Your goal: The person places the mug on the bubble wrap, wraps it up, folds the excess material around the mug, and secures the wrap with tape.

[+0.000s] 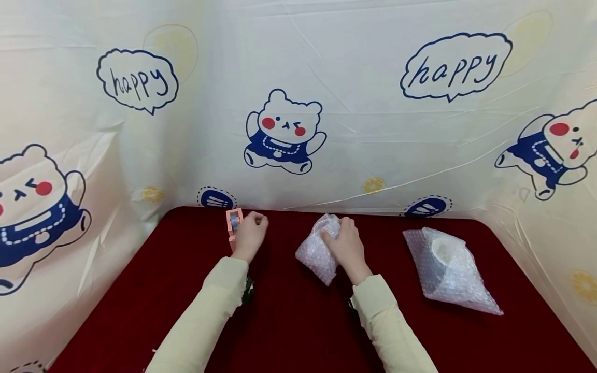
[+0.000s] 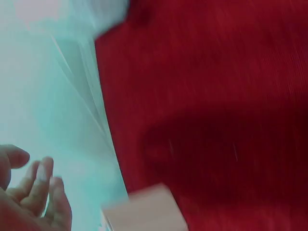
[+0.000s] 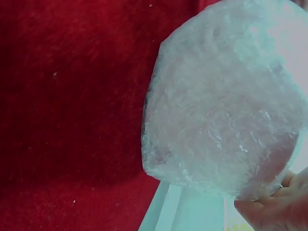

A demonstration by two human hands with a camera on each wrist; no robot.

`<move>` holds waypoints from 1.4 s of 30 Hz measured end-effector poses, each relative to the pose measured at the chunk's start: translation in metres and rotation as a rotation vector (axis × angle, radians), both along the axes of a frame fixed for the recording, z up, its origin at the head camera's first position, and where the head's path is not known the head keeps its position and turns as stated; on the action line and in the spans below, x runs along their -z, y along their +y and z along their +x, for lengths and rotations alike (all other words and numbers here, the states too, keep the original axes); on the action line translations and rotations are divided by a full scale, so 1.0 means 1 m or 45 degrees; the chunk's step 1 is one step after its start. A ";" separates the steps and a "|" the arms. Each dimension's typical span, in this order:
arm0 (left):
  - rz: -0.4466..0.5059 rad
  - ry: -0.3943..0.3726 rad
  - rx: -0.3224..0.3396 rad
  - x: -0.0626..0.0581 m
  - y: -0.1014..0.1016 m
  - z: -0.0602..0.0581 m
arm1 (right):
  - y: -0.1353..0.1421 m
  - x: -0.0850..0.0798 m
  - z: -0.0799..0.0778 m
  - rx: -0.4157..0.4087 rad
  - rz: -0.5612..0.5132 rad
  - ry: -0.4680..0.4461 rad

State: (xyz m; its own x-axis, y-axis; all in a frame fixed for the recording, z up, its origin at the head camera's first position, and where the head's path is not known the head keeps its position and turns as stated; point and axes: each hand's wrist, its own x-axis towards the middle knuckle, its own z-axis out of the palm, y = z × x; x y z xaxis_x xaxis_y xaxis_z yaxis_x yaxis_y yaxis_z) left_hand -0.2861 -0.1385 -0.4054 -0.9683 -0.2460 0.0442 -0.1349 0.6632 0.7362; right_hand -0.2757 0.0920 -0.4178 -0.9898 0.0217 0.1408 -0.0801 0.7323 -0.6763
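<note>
My right hand (image 1: 347,246) grips the upper right edge of a bubble-wrapped bundle (image 1: 317,251) near the middle of the table. Up close in the right wrist view, the clear bubble wrap (image 3: 216,106) covers most of the picture; what it encloses is not distinct. At the far left, my left hand (image 1: 252,233) is beside a pink tape dispenser (image 1: 230,220) with a bluish roll in it. In the left wrist view, that hand's thumb and loosely bent fingers (image 2: 57,202) are apart, and nothing shows between them. A blurred corner of the dispenser (image 2: 147,211) appears below.
On the right of the dark red tabletop (image 1: 289,331) lies a second bubble-wrap package (image 1: 466,290), with a round white rim like a cup's (image 1: 440,251) showing through it. A pale printed curtain (image 1: 350,155) stands along the back and sides.
</note>
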 end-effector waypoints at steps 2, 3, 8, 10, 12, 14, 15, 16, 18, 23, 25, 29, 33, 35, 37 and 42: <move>-0.092 -0.012 -0.086 0.000 -0.013 0.000 | 0.000 0.000 0.000 0.002 -0.013 -0.004; -0.135 -0.017 -0.123 0.000 -0.020 0.000 | 0.000 0.000 0.000 0.005 -0.018 -0.006; -0.303 -0.073 -0.235 0.007 -0.043 0.001 | 0.001 0.000 -0.001 0.011 -0.034 -0.006; -0.315 -0.114 -0.243 0.008 -0.047 0.002 | 0.001 0.000 -0.001 0.010 -0.033 0.003; -0.314 -0.129 -0.249 0.007 -0.049 0.003 | 0.000 0.000 0.000 0.010 -0.036 0.012; -0.314 -0.137 -0.262 0.007 -0.051 0.004 | -0.001 -0.001 0.000 0.007 -0.031 0.017; -0.319 -0.136 -0.270 0.007 -0.051 0.004 | -0.001 -0.001 0.001 0.005 -0.028 0.022; -0.336 -0.144 -0.275 0.006 -0.052 0.004 | -0.001 -0.001 0.001 0.006 -0.028 0.022; -0.363 -0.186 -0.279 0.006 -0.053 0.004 | -0.002 -0.002 0.002 0.006 -0.026 0.026; -0.319 -0.335 -0.276 0.006 -0.054 0.005 | -0.002 -0.003 0.003 0.005 -0.018 0.028; -0.249 -0.357 -0.282 0.008 -0.054 0.004 | -0.002 -0.003 0.003 0.007 -0.015 0.028; -0.102 -0.344 -0.292 0.010 -0.053 0.002 | -0.001 -0.004 0.003 0.017 -0.015 0.024; 0.008 -0.333 -0.295 0.009 -0.053 0.001 | -0.001 -0.005 0.004 0.004 -0.019 0.024; 0.066 -0.346 -0.292 0.007 -0.053 0.002 | -0.001 -0.005 0.004 -0.005 -0.019 0.023; 0.139 -0.358 -0.281 0.006 -0.054 0.003 | -0.001 -0.005 0.004 -0.006 -0.016 0.023; 0.506 -0.347 -0.311 0.007 -0.054 0.004 | 0.000 -0.006 0.004 -0.008 -0.001 0.014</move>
